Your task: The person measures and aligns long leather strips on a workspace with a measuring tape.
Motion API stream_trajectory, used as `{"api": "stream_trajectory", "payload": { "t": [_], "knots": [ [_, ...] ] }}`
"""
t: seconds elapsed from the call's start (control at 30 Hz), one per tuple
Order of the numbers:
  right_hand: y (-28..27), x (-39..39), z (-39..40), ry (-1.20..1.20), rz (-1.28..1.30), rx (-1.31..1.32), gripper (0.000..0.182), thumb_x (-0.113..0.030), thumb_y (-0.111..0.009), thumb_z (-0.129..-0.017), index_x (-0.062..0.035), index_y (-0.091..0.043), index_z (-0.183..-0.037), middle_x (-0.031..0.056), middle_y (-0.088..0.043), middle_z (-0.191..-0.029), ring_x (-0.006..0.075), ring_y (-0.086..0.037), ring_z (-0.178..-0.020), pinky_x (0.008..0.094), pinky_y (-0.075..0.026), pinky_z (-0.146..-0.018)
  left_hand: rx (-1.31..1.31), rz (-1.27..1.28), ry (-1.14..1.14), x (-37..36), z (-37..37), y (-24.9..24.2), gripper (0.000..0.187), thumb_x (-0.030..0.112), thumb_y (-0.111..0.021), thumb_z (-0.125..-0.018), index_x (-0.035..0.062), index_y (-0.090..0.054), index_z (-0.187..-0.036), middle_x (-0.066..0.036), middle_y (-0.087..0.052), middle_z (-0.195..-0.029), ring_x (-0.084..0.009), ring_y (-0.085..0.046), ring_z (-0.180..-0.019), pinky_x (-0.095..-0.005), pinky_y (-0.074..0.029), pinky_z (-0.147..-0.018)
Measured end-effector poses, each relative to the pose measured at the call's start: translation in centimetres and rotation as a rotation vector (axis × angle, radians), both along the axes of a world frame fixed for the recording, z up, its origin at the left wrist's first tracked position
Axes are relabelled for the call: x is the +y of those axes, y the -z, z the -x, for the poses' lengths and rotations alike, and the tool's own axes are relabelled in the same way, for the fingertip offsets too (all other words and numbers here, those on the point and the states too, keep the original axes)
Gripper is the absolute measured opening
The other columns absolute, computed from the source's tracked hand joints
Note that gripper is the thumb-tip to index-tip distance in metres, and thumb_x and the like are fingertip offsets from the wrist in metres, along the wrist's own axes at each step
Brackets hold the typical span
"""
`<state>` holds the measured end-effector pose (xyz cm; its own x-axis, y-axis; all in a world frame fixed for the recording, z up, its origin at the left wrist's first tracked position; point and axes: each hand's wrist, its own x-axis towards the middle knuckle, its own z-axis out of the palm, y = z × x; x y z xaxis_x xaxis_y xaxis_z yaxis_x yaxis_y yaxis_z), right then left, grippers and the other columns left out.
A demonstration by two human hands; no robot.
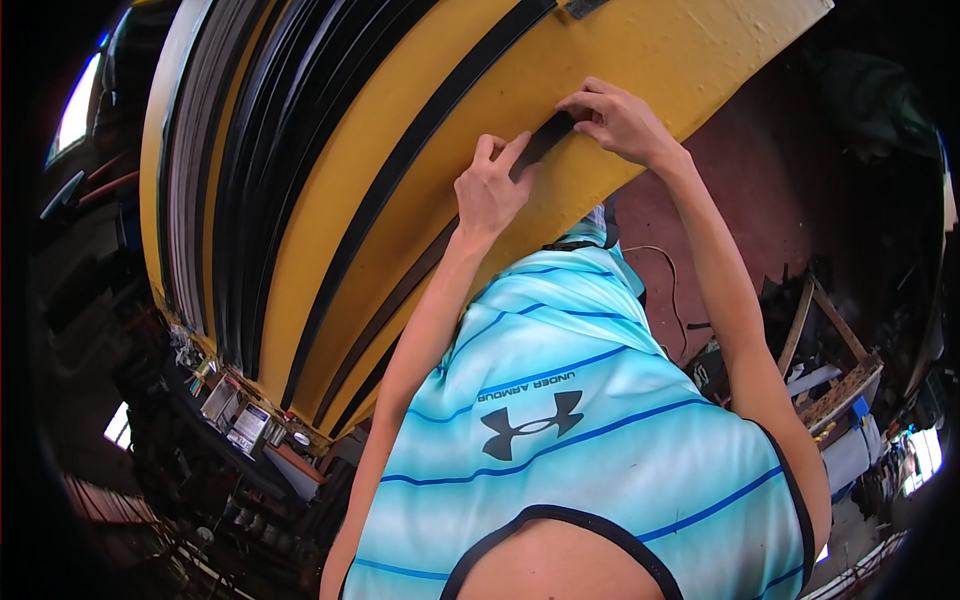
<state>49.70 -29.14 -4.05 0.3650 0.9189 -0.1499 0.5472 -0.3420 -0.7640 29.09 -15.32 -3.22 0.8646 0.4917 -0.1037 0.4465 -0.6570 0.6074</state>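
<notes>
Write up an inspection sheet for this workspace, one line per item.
Surface: yellow work surface, small raised marks towards its right end.
Job's things: short dark strip section between the hands; long black strip and bundled black strips lie on the surface.
Clutter: labelled container among small items by the near-left edge.
Grip: right hand pinches the dark strip; left hand has its fingertips at it, firmness unclear.
Cables: thin cord on the reddish floor; whether it is electrical can't be told.
Surroundings: wooden frame at right; dark edges hide detail.
</notes>
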Motion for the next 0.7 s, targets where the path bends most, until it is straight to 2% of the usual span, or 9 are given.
{"api": "stream_trajectory", "payload": {
  "t": [0.3, 0.37, 0.47, 0.7],
  "knots": [
    [0.17, -0.01, -0.02, 0.0, -0.009, 0.039, 0.033, -0.007, -0.074, -0.086, -0.0124, -0.073, -0.119, 0.006, -0.066, -0.107, 0.0261, -0.068, -0.094, 0.0381, -0.054, -0.083, 0.016, -0.025, 0.015, -0.2, 0.22, 0.26, 0.045, 0.028, -0.082, -0.082, 0.0164, -0.074, -0.126, -0.007, -0.061, -0.101, -0.026, -0.069, -0.084, -0.0388, -0.058, -0.073],
    [-0.05, -0.03, 0.09, 0.008, -0.021, 0.031, 0.033, -0.003, -0.073, -0.087, -0.0108, -0.072, -0.119, 0.0064, -0.063, -0.101, 0.0232, -0.066, -0.09, 0.0349, -0.054, -0.081, 0.013, -0.025, 0.017, -0.18, 0.32, 0.33, 0.045, 0.028, -0.082, -0.082, 0.0167, -0.074, -0.126, -0.007, -0.061, -0.102, -0.0257, -0.069, -0.085, -0.0386, -0.058, -0.073],
    [0.08, -0.05, -0.03, -0.005, -0.018, 0.017, 0.033, -0.007, -0.073, -0.087, -0.0124, -0.073, -0.12, 0.0062, -0.066, -0.106, 0.0256, -0.068, -0.093, 0.0372, -0.055, -0.082, 0.012, -0.031, 0.02, -0.16, 0.32, 0.32, 0.044, 0.027, -0.081, -0.083, 0.0165, -0.074, -0.125, -0.007, -0.061, -0.101, -0.0253, -0.069, -0.085, -0.038, -0.058, -0.073],
    [0.24, -0.24, -0.27, -0.001, -0.077, 0.126, 0.033, -0.007, -0.073, -0.087, -0.0111, -0.072, -0.12, 0.007, -0.066, -0.104, 0.025, -0.068, -0.094, 0.0365, -0.055, -0.083, -0.048, 0.08, -0.061, -0.11, 0.0, -0.47, 0.039, 0.027, -0.079, -0.086, 0.013, -0.075, -0.123, -0.009, -0.062, -0.098, -0.0264, -0.068, -0.085, -0.0376, -0.056, -0.074]
  ]
}}
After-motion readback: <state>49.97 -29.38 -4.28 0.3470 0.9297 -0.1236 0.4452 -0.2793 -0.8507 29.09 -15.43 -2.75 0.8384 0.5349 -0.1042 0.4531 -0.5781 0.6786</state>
